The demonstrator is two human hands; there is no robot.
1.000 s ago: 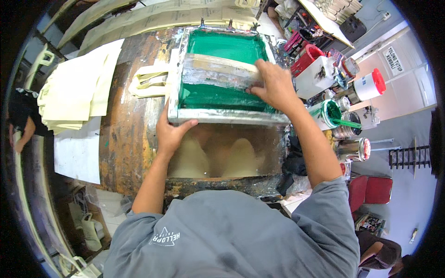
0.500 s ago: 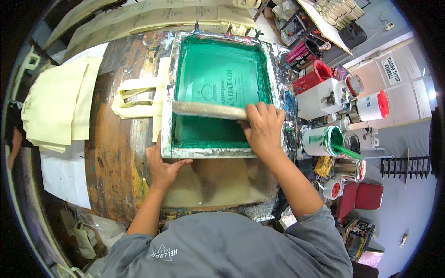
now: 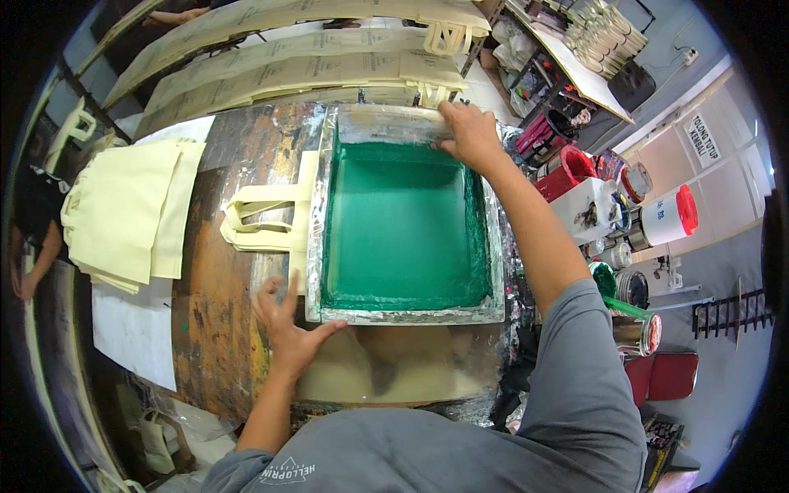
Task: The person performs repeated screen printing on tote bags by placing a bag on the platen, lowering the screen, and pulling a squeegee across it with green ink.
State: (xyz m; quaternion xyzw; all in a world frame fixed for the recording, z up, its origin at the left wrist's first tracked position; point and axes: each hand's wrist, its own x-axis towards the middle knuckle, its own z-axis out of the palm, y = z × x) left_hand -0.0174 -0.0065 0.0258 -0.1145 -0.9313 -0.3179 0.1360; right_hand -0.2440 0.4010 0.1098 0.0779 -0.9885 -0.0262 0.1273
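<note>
A screen-printing frame [image 3: 411, 316] lies on the worktable, its mesh covered with green ink [image 3: 403, 234]. At the frame's far end is a squeegee [image 3: 382, 125] with a pale handle. My right hand [image 3: 472, 135] grips the squeegee's right end, its arm stretched along the frame's right side. My left hand [image 3: 288, 333] is open, thumb and fingers spread, beside the frame's near left corner; whether it touches the frame I cannot tell. A pale yellow bag [image 3: 302, 222] lies mostly hidden under the frame, its handles [image 3: 261, 215] sticking out to the left.
A stack of pale yellow bags [image 3: 123, 214] lies on the left of the stained table [image 3: 222, 312]. Ink tubs and cans, among them a red container [image 3: 567, 174], line the right side. Racks of printed bags [image 3: 304, 70] stand beyond. Another person's arm [image 3: 45, 251] shows at far left.
My right hand has pushed the squeegee from mid-frame to the far end. The design seen on the mesh is now covered by even green. My left hand has come off the frame's corner, fingers spreading.
</note>
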